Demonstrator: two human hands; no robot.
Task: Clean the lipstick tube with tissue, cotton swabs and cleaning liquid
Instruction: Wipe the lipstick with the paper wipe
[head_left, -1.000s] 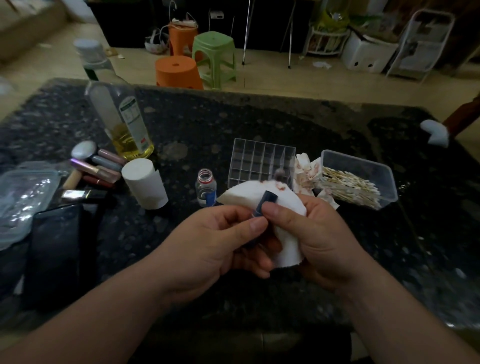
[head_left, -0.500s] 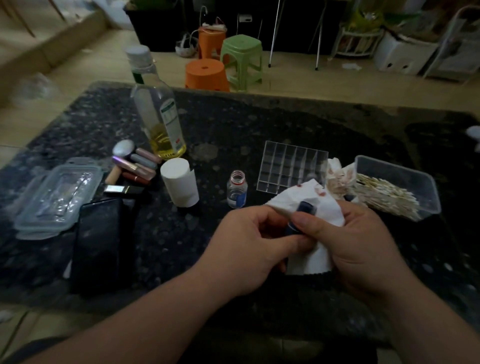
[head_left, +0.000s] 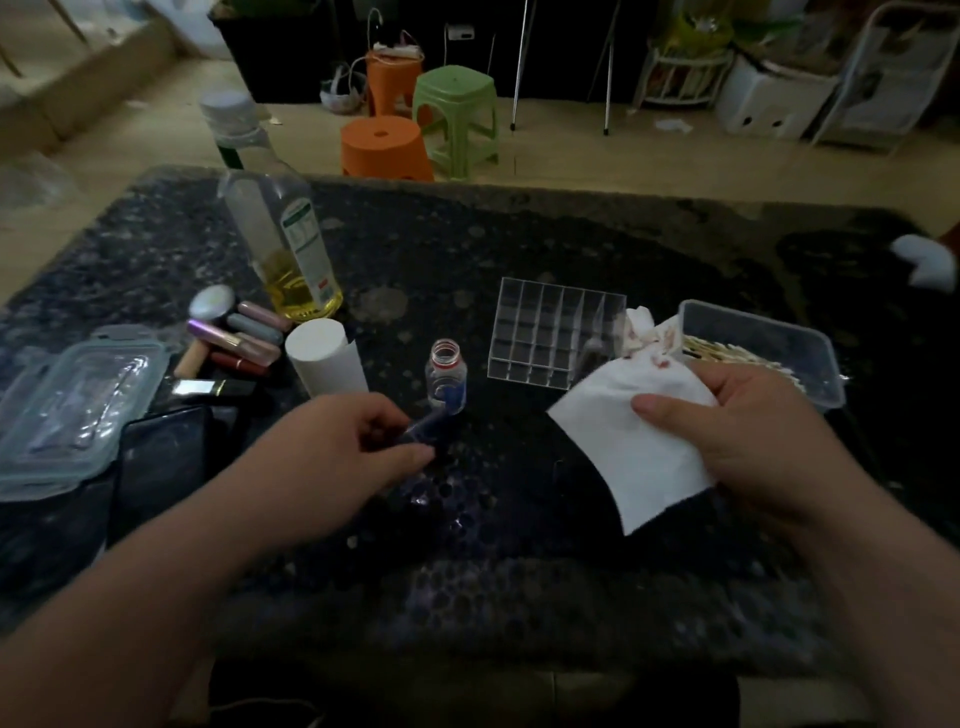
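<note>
The left hand (head_left: 353, 447) pinches the dark lipstick tube (head_left: 422, 430), at 7 o'clock from the small open bottle (head_left: 447, 378). The right hand (head_left: 758, 441) grips the red-spotted tissue (head_left: 639, 447), at 3 o'clock from the tube. They are apart, so no wiping now. Next, the tissue may need liquid from that bottle.

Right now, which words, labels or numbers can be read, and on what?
None can be read.
Label on the tall bottle: printed lines, too blurred to read.
Small open bottle, held lipstick tube, tissue: no lettering visible.
</note>
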